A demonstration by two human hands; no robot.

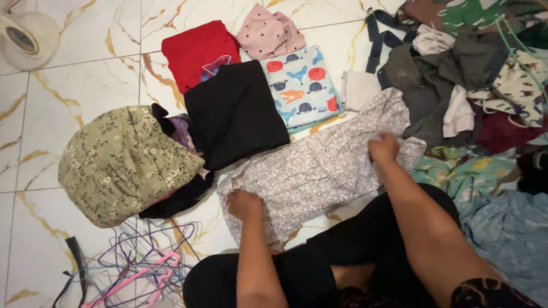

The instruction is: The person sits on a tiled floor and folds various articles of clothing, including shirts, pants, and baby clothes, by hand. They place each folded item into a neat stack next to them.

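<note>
A pale garment with a small floral print (319, 165) lies spread on the marble floor in front of my knees. My left hand (244, 204) is closed on its near left edge. My right hand (383, 147) grips its far right part, beside a heap of unsorted clothes (456, 85). Just beyond the garment lie folded pieces: a black one (234, 114), a red one (197, 51), a pink dotted one (268, 34) and a light blue one with whale pictures (301, 86).
An olive floral bundle (123, 162) sits at the left over dark clothes. Several wire and plastic hangers (137, 268) lie tangled at the lower left. A white round object (25, 37) stands at the top left corner. More crumpled fabric (502, 222) covers the right.
</note>
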